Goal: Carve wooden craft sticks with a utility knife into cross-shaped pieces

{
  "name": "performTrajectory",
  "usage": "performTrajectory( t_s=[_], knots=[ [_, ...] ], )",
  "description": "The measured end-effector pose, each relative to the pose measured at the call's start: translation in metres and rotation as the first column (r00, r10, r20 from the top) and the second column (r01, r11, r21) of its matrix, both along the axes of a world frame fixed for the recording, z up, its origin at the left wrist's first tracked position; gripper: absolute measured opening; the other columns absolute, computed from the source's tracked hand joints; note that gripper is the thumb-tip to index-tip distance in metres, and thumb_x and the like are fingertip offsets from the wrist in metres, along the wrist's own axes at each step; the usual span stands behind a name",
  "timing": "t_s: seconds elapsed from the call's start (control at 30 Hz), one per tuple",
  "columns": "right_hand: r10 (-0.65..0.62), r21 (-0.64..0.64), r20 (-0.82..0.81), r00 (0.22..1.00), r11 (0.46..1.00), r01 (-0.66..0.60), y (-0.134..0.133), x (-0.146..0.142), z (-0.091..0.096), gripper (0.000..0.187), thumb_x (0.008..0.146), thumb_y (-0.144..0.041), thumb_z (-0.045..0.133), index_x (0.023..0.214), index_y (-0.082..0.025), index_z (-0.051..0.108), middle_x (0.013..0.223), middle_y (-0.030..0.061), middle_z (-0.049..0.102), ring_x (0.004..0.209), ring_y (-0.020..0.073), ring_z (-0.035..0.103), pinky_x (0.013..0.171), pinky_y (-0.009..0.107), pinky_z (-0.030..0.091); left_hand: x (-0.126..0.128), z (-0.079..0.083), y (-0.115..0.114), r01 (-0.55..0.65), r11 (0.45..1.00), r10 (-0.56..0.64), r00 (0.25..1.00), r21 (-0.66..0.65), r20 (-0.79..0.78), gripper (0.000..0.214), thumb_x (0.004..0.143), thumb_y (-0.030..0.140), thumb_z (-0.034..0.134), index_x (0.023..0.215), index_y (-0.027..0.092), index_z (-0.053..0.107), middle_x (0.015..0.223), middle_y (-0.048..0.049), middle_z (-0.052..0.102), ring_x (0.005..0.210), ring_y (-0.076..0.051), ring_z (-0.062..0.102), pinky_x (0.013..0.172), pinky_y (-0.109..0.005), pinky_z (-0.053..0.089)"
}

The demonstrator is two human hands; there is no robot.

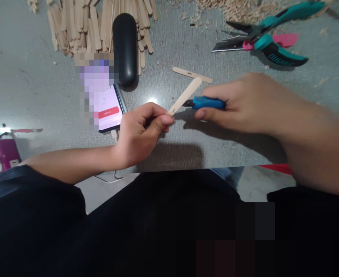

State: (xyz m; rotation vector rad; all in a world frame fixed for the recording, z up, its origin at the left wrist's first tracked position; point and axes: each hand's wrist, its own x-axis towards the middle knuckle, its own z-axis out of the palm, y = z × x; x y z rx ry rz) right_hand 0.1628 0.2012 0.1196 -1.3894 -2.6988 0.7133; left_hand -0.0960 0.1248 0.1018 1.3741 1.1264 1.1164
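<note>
My left hand (pixel 142 132) pinches the lower end of a wooden craft stick (pixel 186 94) between thumb and fingers, so the stick points up and to the right over the grey table. My right hand (pixel 244 104) is closed round a blue-handled cutter (pixel 208 102), whose dark tip touches or nearly touches the side of the stick. A second loose wooden stick (pixel 192 74) lies flat on the table just behind them.
A heap of wooden sticks (pixel 97 23) lies at the back left beside a black oblong case (pixel 125 48). A phone (pixel 108 107) on a cable lies left of my hand. Teal pliers (pixel 276 34), a pink knife (pixel 281 39) and wood shavings (pixel 232 9) sit back right.
</note>
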Motion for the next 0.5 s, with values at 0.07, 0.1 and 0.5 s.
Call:
performTrajectory(
  t_s=[0.07, 0.1, 0.5],
  knots=[
    [-0.011, -0.007, 0.047, 0.999, 1.0, 0.011, 0.0013, 0.0016, -0.0014, 0.071, 0.102, -0.093, 0.044, 0.077, -0.028, 0.057, 0.06, 0.0003, 0.052, 0.057, 0.0198, 0.045, 0.061, 0.038, 0.029, 0.0, -0.0013, 0.0004, -0.001, 0.999, 0.002, 1.0, -0.035, 0.026, 0.032, 0.108, 0.039, 0.08, 0.085, 0.018, 0.077, 0.069, 0.0003, 0.073, 0.059, -0.007, 0.064, 0.058, -0.02, 0.053],
    [-0.011, -0.011, 0.062, 0.998, 1.0, 0.012, 0.0019, 0.0021, -0.0017, 0.066, 0.103, -0.089, 0.049, 0.078, -0.028, 0.057, 0.06, 0.0001, 0.052, 0.058, 0.0201, 0.047, 0.062, 0.038, 0.029, 0.0001, -0.0025, 0.001, 0.008, 0.998, -0.005, 0.999, -0.057, 0.05, 0.031, 0.109, 0.039, 0.08, 0.086, 0.018, 0.077, 0.069, 0.0006, 0.072, 0.059, -0.007, 0.064, 0.058, -0.02, 0.052],
    [-0.166, 0.283, 0.329, 0.93, 0.957, 0.071, 0.0038, -0.006, 0.0018, 0.078, 0.107, -0.091, 0.037, 0.129, -0.024, 0.069, 0.117, 0.0148, 0.08, 0.112, 0.037, 0.076, 0.078, 0.047, 0.046, 0.0022, -0.0095, 0.0084, 0.166, 0.938, -0.022, 0.905, -0.306, 0.424, 0.038, 0.104, 0.051, 0.084, 0.09, 0.021, 0.065, 0.071, 0.0057, 0.055, 0.057, -0.007, 0.049, 0.054, -0.02, 0.043]
  ],
)
